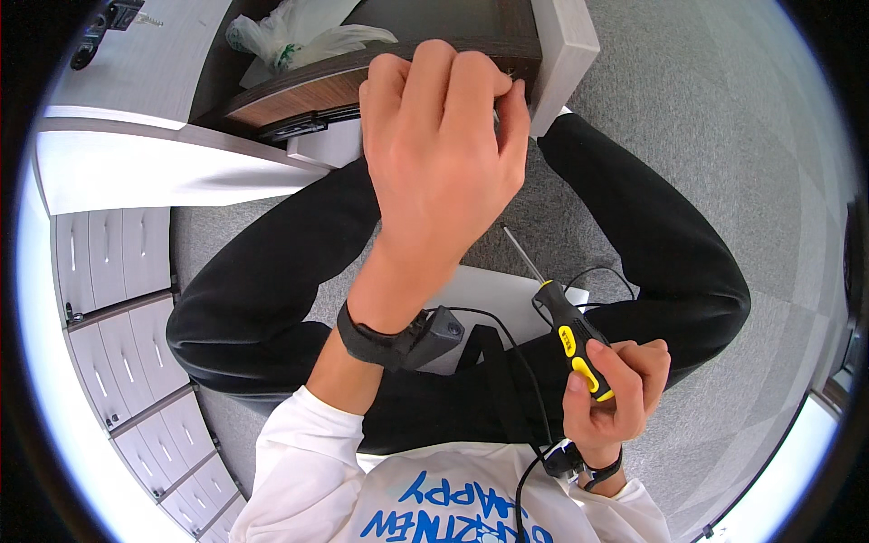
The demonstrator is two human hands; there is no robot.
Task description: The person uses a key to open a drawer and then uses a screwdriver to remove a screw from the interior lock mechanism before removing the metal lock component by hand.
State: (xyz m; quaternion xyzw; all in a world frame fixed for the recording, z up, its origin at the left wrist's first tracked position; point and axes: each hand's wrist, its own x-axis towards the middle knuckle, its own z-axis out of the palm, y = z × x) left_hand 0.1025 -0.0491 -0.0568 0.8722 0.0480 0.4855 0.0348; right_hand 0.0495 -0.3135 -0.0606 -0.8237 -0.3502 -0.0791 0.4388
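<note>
My left hand (444, 136) reaches up to the dark wood-grain drawer (281, 104) in front of me. Its thumb and forefinger come together at the drawer's right corner, around something too small to make out. Low on the right, my right hand (625, 389) is closed on the handle end of a black and yellow screwdriver (566, 330). The screwdriver's thin metal shaft slants up and left, its tip apart from the drawer. A black slide rail (312, 125) runs along the drawer's lower edge, partly hidden behind my left hand.
Inside the drawer lies a crumpled clear plastic bag (294, 41). A pale panel (566, 54) stands at its right side. A black lock with a key (100, 32) is at the upper left. Cables (516, 344) cross my lap over a white board (480, 290). Drawer cabinets (118, 253) line the left.
</note>
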